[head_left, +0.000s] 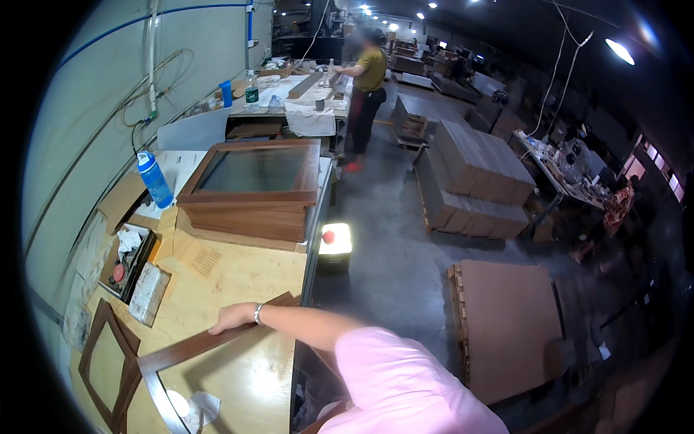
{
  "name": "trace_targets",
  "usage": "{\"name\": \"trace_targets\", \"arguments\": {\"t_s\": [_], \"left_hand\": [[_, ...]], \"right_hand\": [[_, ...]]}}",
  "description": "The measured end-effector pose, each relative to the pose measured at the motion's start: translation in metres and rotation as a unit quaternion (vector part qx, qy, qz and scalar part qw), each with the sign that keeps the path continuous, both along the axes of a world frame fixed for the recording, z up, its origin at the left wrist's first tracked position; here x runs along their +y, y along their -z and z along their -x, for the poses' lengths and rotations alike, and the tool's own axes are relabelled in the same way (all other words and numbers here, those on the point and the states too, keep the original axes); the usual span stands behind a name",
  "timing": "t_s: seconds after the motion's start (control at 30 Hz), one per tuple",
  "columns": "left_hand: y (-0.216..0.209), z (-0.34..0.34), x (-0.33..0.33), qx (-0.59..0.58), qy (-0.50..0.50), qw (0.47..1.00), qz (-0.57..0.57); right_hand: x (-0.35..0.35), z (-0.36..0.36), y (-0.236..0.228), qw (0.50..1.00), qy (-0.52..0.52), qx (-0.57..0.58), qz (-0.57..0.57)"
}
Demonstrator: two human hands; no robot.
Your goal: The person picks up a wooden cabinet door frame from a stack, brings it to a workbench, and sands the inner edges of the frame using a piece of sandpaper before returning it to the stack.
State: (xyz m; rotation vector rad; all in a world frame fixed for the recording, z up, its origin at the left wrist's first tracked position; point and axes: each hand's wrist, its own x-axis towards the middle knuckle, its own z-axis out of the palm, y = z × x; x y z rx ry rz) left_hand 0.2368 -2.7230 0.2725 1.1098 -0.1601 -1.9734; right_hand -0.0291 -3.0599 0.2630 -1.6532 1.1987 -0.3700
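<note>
My right hand (235, 317) reaches in from the lower right, with a metal band on the wrist. Its fingers are closed over the top rail of a dark brown wooden frame (188, 349). The frame leans across the near table, and part of it is hidden behind my arm. Light glares on its lower left side. A crumpled white cloth or paper (206, 409) lies by that side. More brown frames (108, 365) rest at the table's left end. My left hand is out of sight.
Farther along the table (238, 271) stands a stack of glass-panelled wooden frames (249, 173). A blue bottle (154, 179), a toolbox (130, 264) and a whitish block (150, 293) are left. A lit lamp (335, 239) glows beside the table. Panel stacks (477, 177) and a pallet (510, 325) occupy the floor; another person (369, 79) stands farther off.
</note>
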Motion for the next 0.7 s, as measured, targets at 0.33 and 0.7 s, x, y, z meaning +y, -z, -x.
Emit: {"name": "trace_targets", "arguments": {"t_s": [0.33,0.7], "left_hand": [[-0.07,0.0,-0.023,-0.199,-0.202,0.924,0.256],[-0.087,-0.034,0.039,-0.048,-0.265,0.911,0.311]], "right_hand": [[0.025,0.046,0.018,0.976,0.121,-0.181,-0.004],[0.065,0.05,-0.003,0.955,0.161,-0.247,0.027]]}}
